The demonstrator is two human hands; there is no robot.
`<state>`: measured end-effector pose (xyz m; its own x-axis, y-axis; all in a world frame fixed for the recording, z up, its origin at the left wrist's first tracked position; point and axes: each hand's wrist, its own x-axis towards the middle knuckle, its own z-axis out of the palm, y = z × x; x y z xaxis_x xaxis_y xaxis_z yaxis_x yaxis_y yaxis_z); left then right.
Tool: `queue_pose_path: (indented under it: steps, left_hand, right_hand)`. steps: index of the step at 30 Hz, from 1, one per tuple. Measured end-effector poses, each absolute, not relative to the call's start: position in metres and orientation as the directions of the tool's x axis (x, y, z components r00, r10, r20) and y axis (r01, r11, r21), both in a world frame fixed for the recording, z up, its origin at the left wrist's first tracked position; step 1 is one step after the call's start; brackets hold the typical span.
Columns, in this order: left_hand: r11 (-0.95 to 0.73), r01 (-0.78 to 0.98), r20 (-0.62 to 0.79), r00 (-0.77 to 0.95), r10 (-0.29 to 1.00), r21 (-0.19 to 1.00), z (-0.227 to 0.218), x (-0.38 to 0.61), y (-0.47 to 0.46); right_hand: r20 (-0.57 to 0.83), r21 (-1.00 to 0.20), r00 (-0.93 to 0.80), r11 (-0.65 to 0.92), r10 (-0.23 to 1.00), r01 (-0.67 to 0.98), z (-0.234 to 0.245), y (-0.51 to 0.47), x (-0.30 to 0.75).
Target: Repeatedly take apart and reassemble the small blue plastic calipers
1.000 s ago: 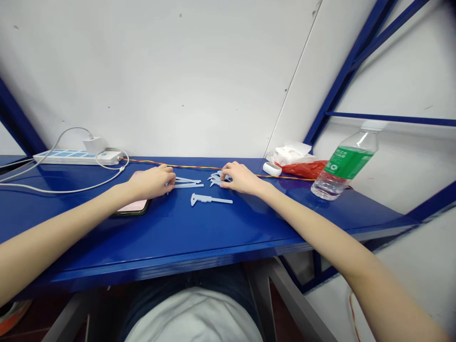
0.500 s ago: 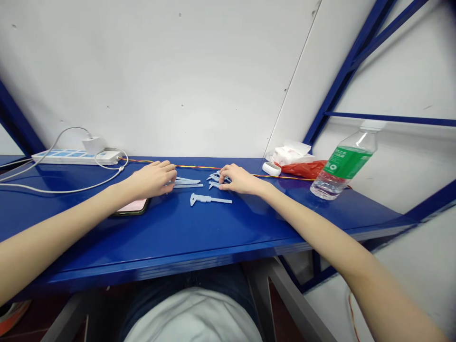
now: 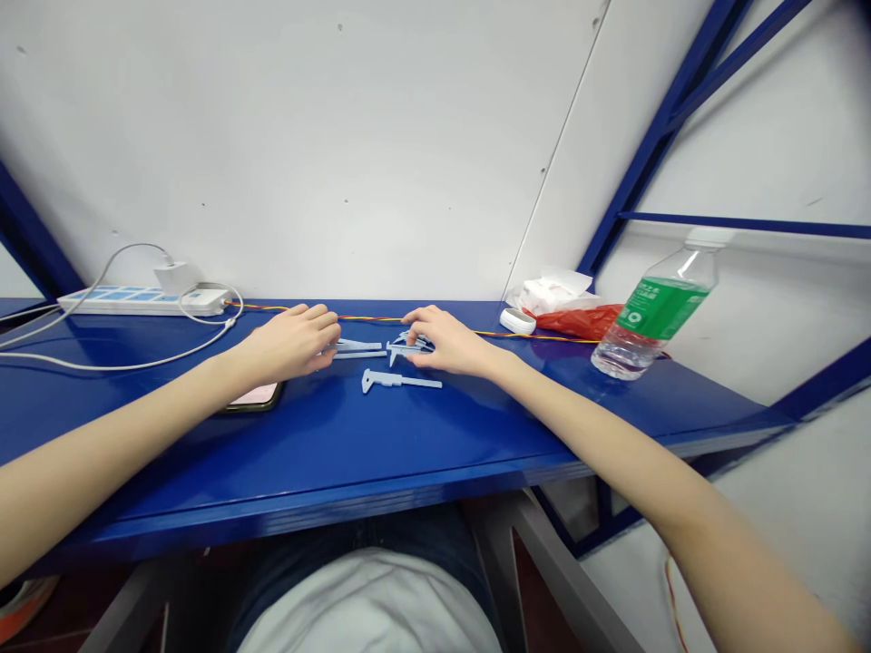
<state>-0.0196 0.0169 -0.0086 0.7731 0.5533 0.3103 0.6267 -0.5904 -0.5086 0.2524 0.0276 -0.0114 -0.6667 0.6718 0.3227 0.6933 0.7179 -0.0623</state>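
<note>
Light blue plastic calipers lie on the blue tabletop between my hands. My left hand (image 3: 292, 346) is curled over the near ends of two calipers (image 3: 359, 345); their left ends are hidden under its fingers. My right hand (image 3: 445, 342) bends its thumb and fingers around a caliper (image 3: 397, 350) whose jaws point left, with more calipers (image 3: 403, 336) just behind it, partly covered by the fingers. In front of both hands, a single caliper (image 3: 401, 380) lies flat and untouched, its jaws at the left. A phone (image 3: 262, 399) sticks out from below my left forearm.
A white power strip (image 3: 140, 300) with a plugged-in charger (image 3: 173, 275) and looping white cable stands at the back left. At the right are a white oval case (image 3: 518, 320), tissues (image 3: 554, 293), a red plastic bag (image 3: 578, 322) and a water bottle (image 3: 657, 313). A thin twisted wire (image 3: 494, 334) runs along the back.
My right hand has shifted slightly left, and the caliper at its fingers has slid left with it, nearer the left-hand calipers. My left hand stays nearly in place.
</note>
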Motion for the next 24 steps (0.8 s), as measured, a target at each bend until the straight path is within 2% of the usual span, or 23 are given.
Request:
queue_pose_path:
  steps: [5,15,24]
  left_hand:
    - [-0.583,0.627,0.326,0.773,0.543,-0.516,-0.009,-0.020,0.017]
    - [-0.584,0.636,0.330,0.767,0.550,-0.505,-0.006,-0.017,0.013]
    - [-0.621,0.589,0.411,0.807,0.424,-0.517,-0.008,-0.007,0.001]
  right_hand:
    - [0.432,0.020,-0.690,0.758,0.581,0.652,-0.013,0.028,0.250]
    - [0.474,0.100,-0.719,0.780,0.509,0.618,-0.013,0.026,0.249]
    - [0.527,0.199,-0.768,0.826,0.364,0.527,-0.014,0.016,0.236]
